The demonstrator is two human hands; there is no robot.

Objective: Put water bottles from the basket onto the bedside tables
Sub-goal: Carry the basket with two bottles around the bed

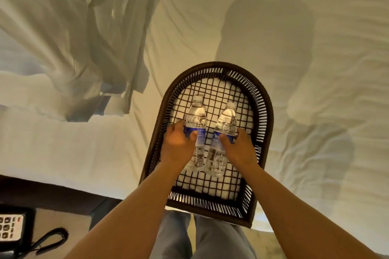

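Observation:
A dark woven basket with an open grid bottom rests on the white bed, its near end hanging over the bed's edge. Two clear water bottles with blue labels and white caps lie side by side inside it, caps pointing away from me. My left hand wraps around the left bottle at its label. My right hand wraps around the right bottle at its label. Both bottles still touch the basket's bottom.
The white bed sheet fills most of the view, with a crumpled white duvet at the upper left. A bedside table sits at the lower left with a black telephone and its cord. My legs stand below the basket.

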